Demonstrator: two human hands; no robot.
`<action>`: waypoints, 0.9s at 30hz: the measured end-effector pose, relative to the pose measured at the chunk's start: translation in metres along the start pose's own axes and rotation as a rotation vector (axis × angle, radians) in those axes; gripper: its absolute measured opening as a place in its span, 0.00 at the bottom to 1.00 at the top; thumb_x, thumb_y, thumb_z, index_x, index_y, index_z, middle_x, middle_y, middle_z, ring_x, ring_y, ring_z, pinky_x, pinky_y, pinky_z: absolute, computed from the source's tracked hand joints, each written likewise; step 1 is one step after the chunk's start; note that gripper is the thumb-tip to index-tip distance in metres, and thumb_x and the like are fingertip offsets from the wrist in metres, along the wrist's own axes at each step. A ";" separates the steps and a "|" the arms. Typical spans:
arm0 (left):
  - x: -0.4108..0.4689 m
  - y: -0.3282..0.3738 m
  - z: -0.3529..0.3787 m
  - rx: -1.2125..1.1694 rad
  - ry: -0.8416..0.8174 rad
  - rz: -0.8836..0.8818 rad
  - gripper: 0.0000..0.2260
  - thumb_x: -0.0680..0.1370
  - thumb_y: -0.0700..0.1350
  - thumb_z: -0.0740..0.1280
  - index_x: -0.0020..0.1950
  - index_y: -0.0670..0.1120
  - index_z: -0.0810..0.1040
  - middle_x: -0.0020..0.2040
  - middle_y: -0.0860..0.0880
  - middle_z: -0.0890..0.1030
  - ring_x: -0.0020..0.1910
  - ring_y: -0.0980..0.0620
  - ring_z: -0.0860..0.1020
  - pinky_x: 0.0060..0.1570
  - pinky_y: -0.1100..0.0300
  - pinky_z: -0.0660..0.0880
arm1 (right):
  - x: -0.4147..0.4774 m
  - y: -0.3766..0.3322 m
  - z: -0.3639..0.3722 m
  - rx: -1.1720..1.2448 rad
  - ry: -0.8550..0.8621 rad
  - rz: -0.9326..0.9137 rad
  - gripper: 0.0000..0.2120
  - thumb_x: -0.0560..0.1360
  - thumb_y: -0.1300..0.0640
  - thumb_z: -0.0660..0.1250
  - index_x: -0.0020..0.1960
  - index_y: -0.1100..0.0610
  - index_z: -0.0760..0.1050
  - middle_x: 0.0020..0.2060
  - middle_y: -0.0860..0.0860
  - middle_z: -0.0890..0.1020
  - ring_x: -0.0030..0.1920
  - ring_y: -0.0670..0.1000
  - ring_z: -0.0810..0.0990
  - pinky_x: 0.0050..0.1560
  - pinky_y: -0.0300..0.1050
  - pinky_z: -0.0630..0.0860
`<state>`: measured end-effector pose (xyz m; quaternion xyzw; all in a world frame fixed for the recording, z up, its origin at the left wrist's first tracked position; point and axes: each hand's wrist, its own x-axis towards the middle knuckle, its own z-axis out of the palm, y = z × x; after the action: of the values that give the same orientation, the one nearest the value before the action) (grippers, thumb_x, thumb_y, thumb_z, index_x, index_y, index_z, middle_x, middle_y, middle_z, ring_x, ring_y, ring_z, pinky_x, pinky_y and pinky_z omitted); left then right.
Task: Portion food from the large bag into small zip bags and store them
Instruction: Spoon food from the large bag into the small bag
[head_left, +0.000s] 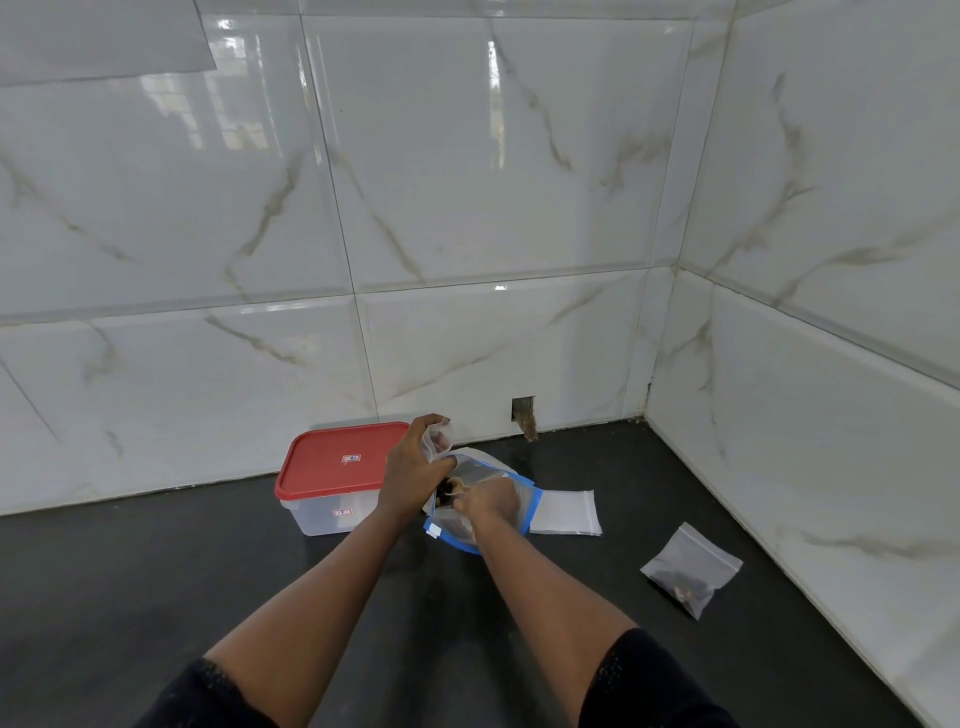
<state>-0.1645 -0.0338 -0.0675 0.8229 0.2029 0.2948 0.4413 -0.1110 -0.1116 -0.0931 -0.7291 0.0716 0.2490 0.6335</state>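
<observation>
Where the black countertop is hemmed by tiled walls behind and to the right, open room is left in front. A small zip bag is gripped in the left hand over the large blue-edged bag. The right hand is pushed into its mouth among dark food; whether anything is pinched cannot be told. A red-lidded container is seen closed just left. Empty zip bags are stacked right, and a filled bag is set apart.
</observation>
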 end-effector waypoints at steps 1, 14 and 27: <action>0.000 0.001 0.002 0.002 -0.003 0.000 0.21 0.69 0.35 0.70 0.60 0.49 0.73 0.44 0.50 0.77 0.47 0.49 0.77 0.46 0.62 0.72 | -0.001 -0.001 -0.001 -0.036 0.009 0.009 0.14 0.80 0.62 0.59 0.64 0.64 0.72 0.56 0.59 0.79 0.54 0.55 0.79 0.57 0.45 0.77; -0.008 0.009 0.015 0.042 -0.026 -0.002 0.22 0.70 0.39 0.71 0.62 0.49 0.71 0.47 0.49 0.77 0.50 0.48 0.77 0.54 0.51 0.75 | -0.005 -0.005 -0.025 -0.047 0.095 0.013 0.15 0.81 0.62 0.55 0.65 0.63 0.71 0.62 0.59 0.76 0.62 0.57 0.76 0.61 0.46 0.74; -0.002 0.000 0.005 0.050 -0.054 0.013 0.21 0.70 0.37 0.71 0.60 0.51 0.73 0.48 0.48 0.78 0.49 0.48 0.77 0.49 0.55 0.75 | 0.002 -0.004 -0.007 0.270 -0.122 0.106 0.18 0.82 0.61 0.53 0.70 0.65 0.65 0.44 0.54 0.76 0.37 0.47 0.76 0.36 0.38 0.76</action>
<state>-0.1621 -0.0383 -0.0701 0.8425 0.1929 0.2702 0.4242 -0.1060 -0.1174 -0.0898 -0.6162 0.1043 0.3139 0.7148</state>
